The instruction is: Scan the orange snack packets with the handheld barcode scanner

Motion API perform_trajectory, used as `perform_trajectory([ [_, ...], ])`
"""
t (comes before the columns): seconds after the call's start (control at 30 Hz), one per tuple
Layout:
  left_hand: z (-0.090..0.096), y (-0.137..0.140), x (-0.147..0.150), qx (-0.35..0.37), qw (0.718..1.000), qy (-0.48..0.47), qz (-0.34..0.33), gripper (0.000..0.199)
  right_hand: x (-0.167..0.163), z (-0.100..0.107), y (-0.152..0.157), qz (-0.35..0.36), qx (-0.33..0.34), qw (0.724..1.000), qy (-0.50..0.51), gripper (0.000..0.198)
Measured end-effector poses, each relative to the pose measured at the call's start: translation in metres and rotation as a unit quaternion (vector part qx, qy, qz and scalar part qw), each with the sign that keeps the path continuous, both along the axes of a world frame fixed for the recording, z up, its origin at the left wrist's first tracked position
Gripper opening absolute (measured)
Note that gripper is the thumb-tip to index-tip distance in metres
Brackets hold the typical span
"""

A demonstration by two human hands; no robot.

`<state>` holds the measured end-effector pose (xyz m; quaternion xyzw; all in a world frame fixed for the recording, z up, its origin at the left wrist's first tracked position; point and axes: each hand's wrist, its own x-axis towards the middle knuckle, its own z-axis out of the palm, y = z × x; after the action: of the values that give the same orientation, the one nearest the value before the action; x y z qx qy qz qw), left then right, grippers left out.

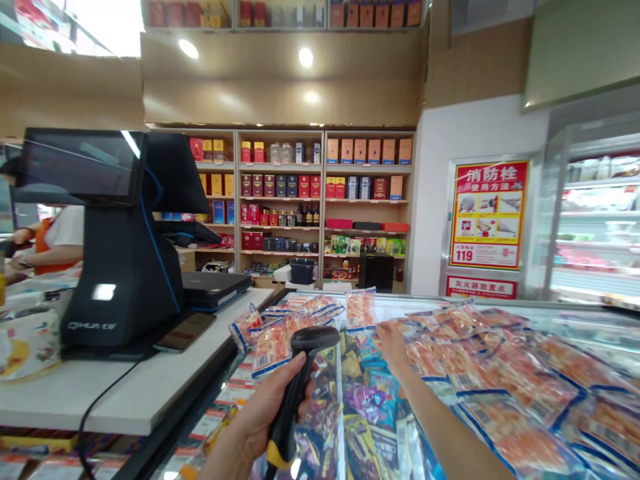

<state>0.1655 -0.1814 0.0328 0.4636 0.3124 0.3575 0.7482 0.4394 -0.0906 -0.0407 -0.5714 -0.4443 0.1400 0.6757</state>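
Note:
My left hand (273, 403) is wrapped round the handle of a black and yellow barcode scanner (293, 393), its head pointing up and away from me. Farther forward, my right hand (393, 343) has its fingers closed at the lower right edge of a clear, blue-edged packet (361, 310) of orange-pink food, which is tilted up. Similar packets (295, 330) lie in a small group beyond the scanner. Many more packets (520, 427) overlap in a spread on the right, beside my right forearm.
The packets rest on a glass-topped case with colourful bags (370, 400) below. On the left, a white counter (200, 347) bears a black checkout terminal (125, 267) and a phone (186, 332). Shelves of boxes (280, 187) stand behind. A person in orange and white (57, 237) is at far left.

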Motion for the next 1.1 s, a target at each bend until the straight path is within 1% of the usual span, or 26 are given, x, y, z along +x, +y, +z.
perform_trajectory([
  [0.1,-0.001,0.003,0.0,0.012,1.0,0.001,0.014,0.033,0.022,0.003,-0.002,-0.057,0.004,0.998,-0.021,0.023],
  [0.2,-0.002,0.008,-0.003,0.026,0.999,0.005,0.033,0.032,0.048,0.012,-0.013,-0.154,-0.045,0.983,-0.086,0.024],
  [0.23,-0.002,0.009,-0.004,0.027,0.999,0.006,0.041,0.033,0.057,0.016,-0.018,-0.189,-0.071,0.972,-0.116,0.025],
  [0.33,-0.001,0.014,-0.01,0.022,0.998,0.003,0.062,0.032,0.082,0.028,-0.039,-0.281,-0.155,0.928,-0.188,0.028],
  [0.4,0.0,0.016,-0.015,0.021,0.997,0.0,0.072,0.032,0.095,0.034,-0.054,-0.33,-0.203,0.898,-0.209,0.029],
  [0.43,0.001,0.017,-0.017,0.02,0.996,0.004,0.082,0.032,0.099,0.036,-0.06,-0.359,-0.217,0.883,-0.213,0.03],
  [0.47,0.001,0.018,-0.02,0.018,0.995,0.009,0.093,0.031,0.101,0.038,-0.064,-0.394,-0.219,0.867,-0.214,0.031],
  [0.5,0.001,0.02,-0.023,0.017,0.994,0.015,0.107,0.031,0.1,0.039,-0.066,-0.432,-0.207,0.852,-0.214,0.032],
  [0.53,0.001,0.021,-0.025,0.016,0.992,0.021,0.121,0.03,0.098,0.039,-0.066,-0.464,-0.183,0.839,-0.218,0.034],
  [0.57,0.001,0.023,-0.027,0.016,0.991,0.025,0.134,0.03,0.091,0.039,-0.063,-0.481,-0.148,0.833,-0.231,0.035],
  [0.6,0.001,0.025,-0.029,0.018,0.989,0.026,0.145,0.029,0.082,0.038,-0.058,-0.473,-0.112,0.837,-0.252,0.037],
  [0.63,0.0,0.027,-0.032,0.019,0.988,0.026,0.153,0.029,0.069,0.036,-0.05,-0.442,-0.081,0.849,-0.279,0.037],
  [0.67,-0.001,0.028,-0.034,0.018,0.986,0.027,0.161,0.029,0.053,0.033,-0.04,-0.387,-0.063,0.867,-0.306,0.036],
  [0.7,-0.003,0.029,-0.036,0.017,0.985,0.028,0.168,0.029,0.034,0.03,-0.03,-0.321,-0.063,0.887,-0.327,0.035],
  [0.73,-0.004,0.03,-0.039,0.016,0.984,0.029,0.174,0.029,0.014,0.026,-0.018,-0.262,-0.079,0.904,-0.327,0.034],
  [0.77,-0.005,0.03,-0.042,0.014,0.983,0.031,0.178,0.03,-0.008,0.022,-0.007,-0.196,-0.114,0.92,-0.32,0.034],
  [0.8,-0.006,0.03,-0.045,0.012,0.983,0.032,0.182,0.03,-0.031,0.018,0.003,-0.143,-0.157,0.926,-0.311,0.034],
  [0.87,-0.007,0.029,-0.054,0.006,0.98,0.033,0.196,0.031,-0.072,0.009,0.021,-0.07,-0.222,0.919,-0.317,0.035],
  [0.9,-0.007,0.028,-0.058,0.0,0.979,0.034,0.199,0.031,-0.09,0.006,0.028,-0.052,-0.245,0.913,-0.323,0.035],
  [0.97,-0.007,0.026,-0.066,-0.007,0.978,0.033,0.208,0.031,-0.117,0.001,0.038,-0.048,-0.275,0.899,-0.337,0.035],
  [1.03,-0.007,0.024,-0.072,-0.002,0.977,0.029,0.213,0.031,-0.135,-0.002,0.046,-0.076,-0.297,0.889,-0.341,0.036],
  [1.1,-0.008,0.022,-0.076,0.003,0.977,0.026,0.209,0.033,-0.146,-0.003,0.051,-0.106,-0.313,0.881,-0.338,0.038],
])
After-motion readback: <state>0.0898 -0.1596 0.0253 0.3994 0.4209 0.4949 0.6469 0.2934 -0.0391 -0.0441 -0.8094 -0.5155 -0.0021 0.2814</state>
